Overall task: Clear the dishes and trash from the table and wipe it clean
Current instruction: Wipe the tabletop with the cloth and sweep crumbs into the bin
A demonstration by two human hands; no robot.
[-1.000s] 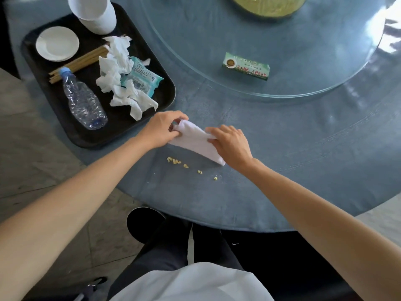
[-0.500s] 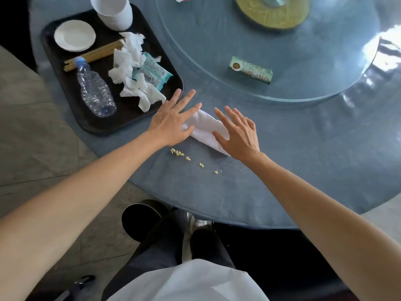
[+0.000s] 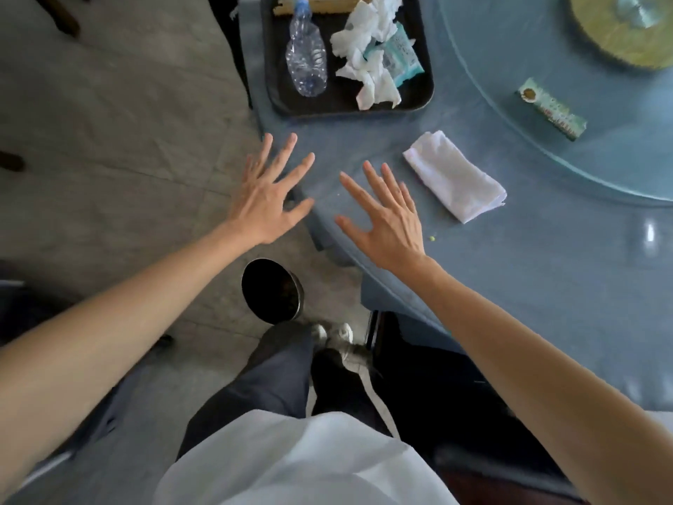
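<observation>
A folded white cloth [image 3: 455,176] lies alone on the blue tablecloth [image 3: 546,267]. My left hand [image 3: 269,198] is spread open at the table's edge, left of the cloth, holding nothing. My right hand [image 3: 382,216] is spread open over the tablecloth, just left of the cloth and apart from it. A black tray [image 3: 422,92] at the top holds a crushed plastic bottle [image 3: 306,56], crumpled white tissues [image 3: 368,52], a teal wipe packet [image 3: 398,56] and chopsticks [image 3: 320,5]. One small crumb [image 3: 432,238] sits near my right wrist.
A glass turntable [image 3: 546,85] carries a green packet [image 3: 551,109] and a yellow-green centre disc [image 3: 626,31]. A round black bin [image 3: 271,293] stands on the stone floor below the table edge, in front of my legs and shoes.
Both hands have come off the cloth and moved left toward the table edge, fingers spread. The view swung left and down. The row of crumbs seen earlier is gone from view, except one.
</observation>
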